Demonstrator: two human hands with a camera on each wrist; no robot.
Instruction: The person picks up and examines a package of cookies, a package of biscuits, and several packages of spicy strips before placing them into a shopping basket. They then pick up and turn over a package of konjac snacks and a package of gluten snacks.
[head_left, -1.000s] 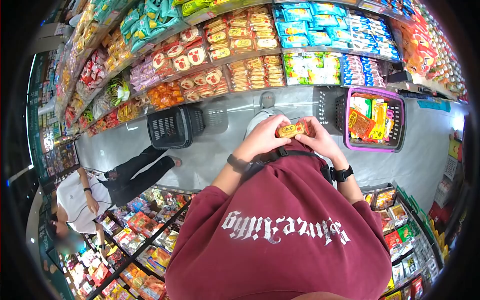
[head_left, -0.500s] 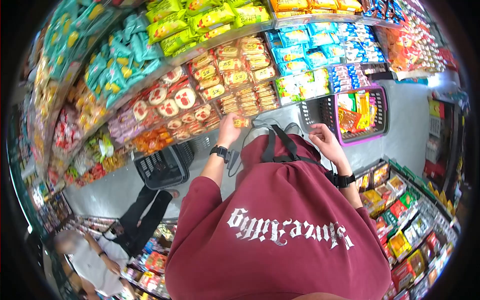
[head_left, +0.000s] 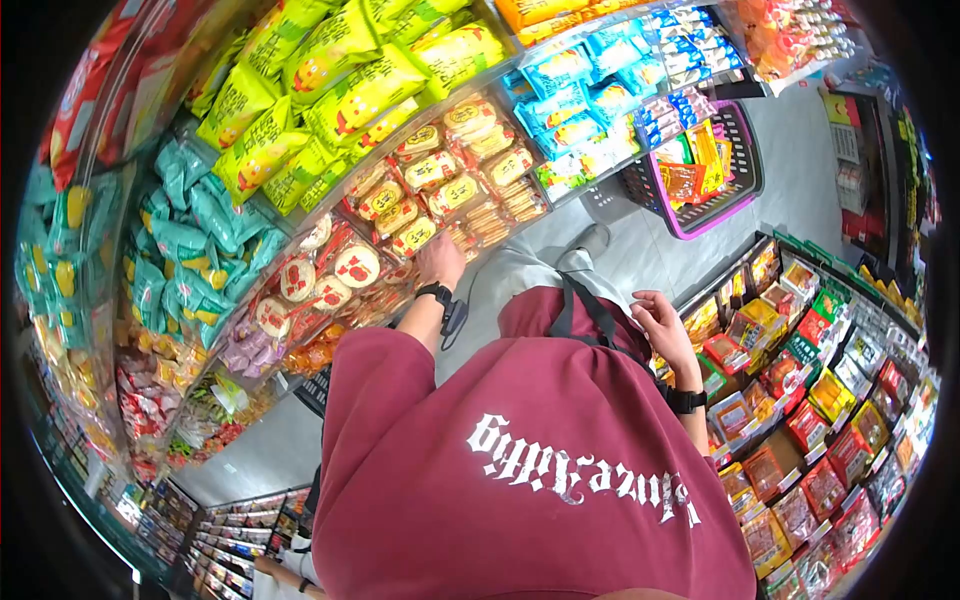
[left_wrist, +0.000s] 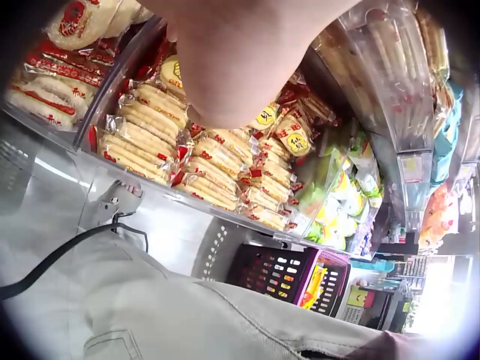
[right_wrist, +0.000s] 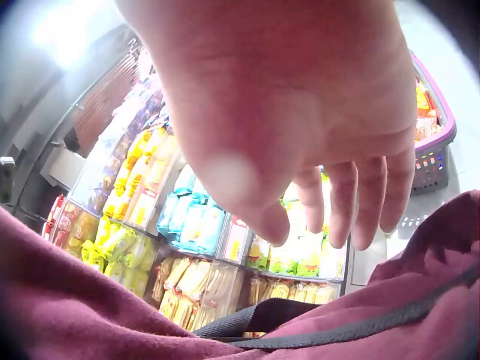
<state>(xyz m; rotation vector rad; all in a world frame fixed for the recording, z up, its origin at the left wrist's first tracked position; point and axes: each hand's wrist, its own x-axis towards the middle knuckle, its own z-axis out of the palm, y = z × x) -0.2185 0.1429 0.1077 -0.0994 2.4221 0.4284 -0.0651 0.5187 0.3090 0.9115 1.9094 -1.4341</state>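
Observation:
My left hand [head_left: 440, 262] reaches into the lower shelf bin, over stacked packets of rice crackers [left_wrist: 217, 157]. In the left wrist view its fingers are hidden behind the hand, and I cannot tell whether a packet is between them. More wrapped crackers [head_left: 455, 195] with yellow labels fill the bin just above, and round crackers [head_left: 355, 265] with red prints lie beside it. My right hand [head_left: 660, 322] hangs by my waist with relaxed fingers and holds nothing; in the right wrist view its fingers [right_wrist: 341, 199] point down, slightly spread.
A black shopping basket with a purple rim [head_left: 752, 185] stands on the floor, with colourful snack packs [head_left: 695, 170] inside. Green snack bags [head_left: 360, 95] and teal bags [head_left: 205, 240] fill nearby bins. Behind me on the right is a slanted display of packaged snacks [head_left: 800, 420].
My left hand first held a small cracker packet with the right, then carried it left to the shelf and now is down in the cracker bin. The right hand let go and dropped to my side.

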